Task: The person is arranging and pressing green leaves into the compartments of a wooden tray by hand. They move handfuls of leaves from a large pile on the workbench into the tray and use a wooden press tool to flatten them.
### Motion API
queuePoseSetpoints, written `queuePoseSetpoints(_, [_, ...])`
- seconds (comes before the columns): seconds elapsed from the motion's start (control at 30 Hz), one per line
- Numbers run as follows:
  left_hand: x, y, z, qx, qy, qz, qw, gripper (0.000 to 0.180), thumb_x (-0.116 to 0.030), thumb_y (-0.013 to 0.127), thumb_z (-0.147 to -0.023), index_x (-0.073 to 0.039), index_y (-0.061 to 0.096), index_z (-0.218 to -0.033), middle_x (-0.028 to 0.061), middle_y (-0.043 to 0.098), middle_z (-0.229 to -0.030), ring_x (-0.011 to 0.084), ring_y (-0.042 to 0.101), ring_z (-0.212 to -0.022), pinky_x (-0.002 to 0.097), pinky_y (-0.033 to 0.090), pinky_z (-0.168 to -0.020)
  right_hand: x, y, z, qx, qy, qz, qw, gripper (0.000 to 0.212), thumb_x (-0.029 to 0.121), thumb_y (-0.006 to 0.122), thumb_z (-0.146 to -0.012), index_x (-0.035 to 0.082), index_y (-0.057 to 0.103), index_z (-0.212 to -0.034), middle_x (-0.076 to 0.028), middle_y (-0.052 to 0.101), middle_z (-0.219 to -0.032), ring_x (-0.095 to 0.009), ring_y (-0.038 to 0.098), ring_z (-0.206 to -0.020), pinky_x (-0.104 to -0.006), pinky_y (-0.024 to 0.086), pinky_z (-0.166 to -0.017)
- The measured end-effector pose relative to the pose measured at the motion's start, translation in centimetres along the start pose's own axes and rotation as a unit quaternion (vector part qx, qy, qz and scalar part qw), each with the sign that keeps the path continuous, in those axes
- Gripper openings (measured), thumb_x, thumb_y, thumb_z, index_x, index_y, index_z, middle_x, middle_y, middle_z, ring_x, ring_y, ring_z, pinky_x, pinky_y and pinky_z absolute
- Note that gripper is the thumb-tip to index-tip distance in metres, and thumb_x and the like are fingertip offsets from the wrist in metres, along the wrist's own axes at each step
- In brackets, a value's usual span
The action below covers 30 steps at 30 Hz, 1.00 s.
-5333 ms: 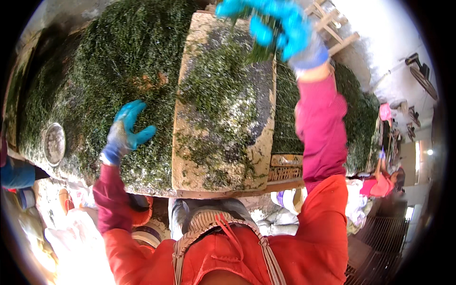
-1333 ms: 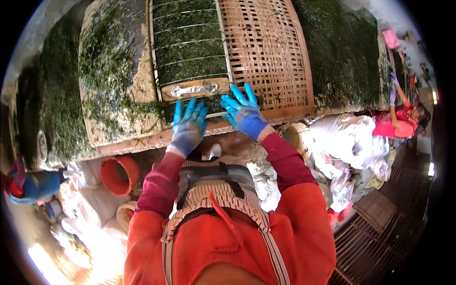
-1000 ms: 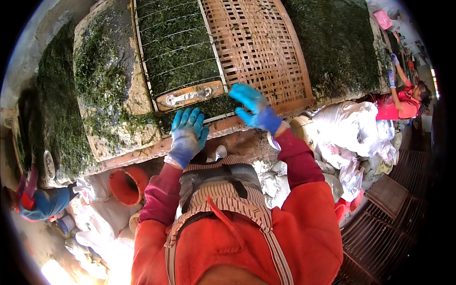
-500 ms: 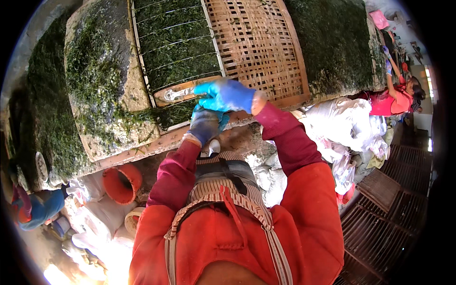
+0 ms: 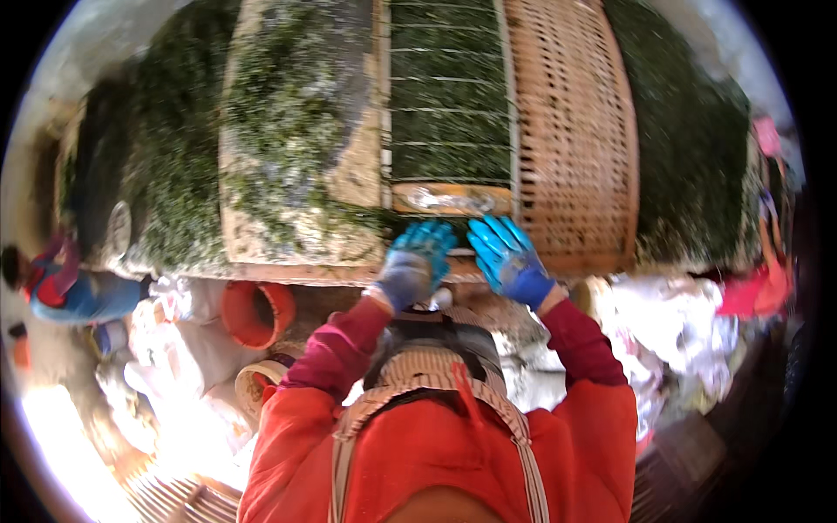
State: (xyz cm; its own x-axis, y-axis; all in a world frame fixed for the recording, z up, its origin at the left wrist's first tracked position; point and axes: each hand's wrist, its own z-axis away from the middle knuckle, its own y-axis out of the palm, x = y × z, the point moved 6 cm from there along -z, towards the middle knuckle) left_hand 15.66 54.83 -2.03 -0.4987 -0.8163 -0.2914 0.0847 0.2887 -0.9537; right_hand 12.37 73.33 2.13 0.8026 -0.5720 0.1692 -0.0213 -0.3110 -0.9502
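Note:
My left hand (image 5: pixel 413 260) and my right hand (image 5: pixel 509 260), both in blue gloves, lie palm down at the near side of the work table (image 5: pixel 340 275). Their fingers are stretched out and nothing shows in them. Just beyond the fingertips, a wooden board with a shiny handle (image 5: pixel 476 188) rests crosswise on a narrow frame (image 5: pixel 514 105) divided by thin crossbars. Dark green, finely shredded leafy stuff (image 5: pixel 446 83) fills the frame. To its right is a woven bamboo mat (image 5: pixel 575 122); left of it, loose green shreds (image 5: pixel 283 122) cover a pale slab.
More dark green matter (image 5: pixel 689 131) covers the table's right end. Below the table edge stand an orange bucket (image 5: pixel 234 314) and white sacks (image 5: pixel 196 357), with white plastic bags (image 5: pixel 671 322) on the right. One person (image 5: pixel 91 288) is at far left, another (image 5: pixel 758 292) at far right.
My hands were together, the right one over the left near the board's handle. Now they are apart, side by side. The view has turned, and the board lies straighter across the frame.

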Motion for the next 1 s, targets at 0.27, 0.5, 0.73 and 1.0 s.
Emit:
queuePoseSetpoints(0.27, [15.7,-14.0,4.0,-0.299,-0.247,0.215,0.896,0.039,-0.017,0.083,-0.089,-0.011,0.072,-0.126,0.0028,0.077,-0.095,0.0090,0.061,-0.060,0.0245,0.056,-0.057,0.7,2.1,-0.6,-0.019,0.025,-0.024,0.999,0.042,0.014,0.068,-0.084,0.003,0.066,-0.125,-0.013,0.063,-0.134,-0.036,0.057,-0.127,-0.0509,0.045,-0.110])
queuePoseSetpoints(0.5, [33.1,-16.5,4.0,-0.276,-0.370,0.188,0.867,0.047,-0.009,0.077,-0.092,-0.002,0.065,-0.137,0.0135,0.076,-0.116,0.0157,0.071,-0.095,0.0267,0.058,-0.088,0.7,2.2,-1.1,-0.056,0.037,-0.057,0.996,0.038,0.012,0.071,-0.077,0.008,0.068,-0.115,-0.010,0.065,-0.123,-0.034,0.060,-0.119,-0.0485,0.051,-0.100])
queuePoseSetpoints(0.73, [28.5,-23.3,3.8,-0.384,-0.288,0.487,0.730,0.023,0.002,0.070,-0.093,0.001,0.073,-0.116,0.0084,0.077,-0.093,0.0133,0.069,-0.067,0.0261,0.057,-0.058,0.8,1.5,-1.7,-0.069,0.055,-0.092,0.992,0.027,0.007,0.069,-0.078,0.009,0.067,-0.105,-0.007,0.066,-0.119,-0.031,0.062,-0.115,-0.0467,0.053,-0.093])
queuePoseSetpoints(1.0, [11.4,-24.9,0.4,-0.313,-0.197,0.534,0.760,0.031,0.008,0.067,-0.090,0.003,0.072,-0.121,0.0102,0.075,-0.096,0.0162,0.071,-0.075,0.0285,0.060,-0.067,-0.2,4.9,1.2,-0.020,0.072,-0.038,0.996,0.048,0.015,0.065,-0.086,0.013,0.064,-0.134,-0.006,0.058,-0.145,-0.030,0.051,-0.136,-0.0479,0.041,-0.114])
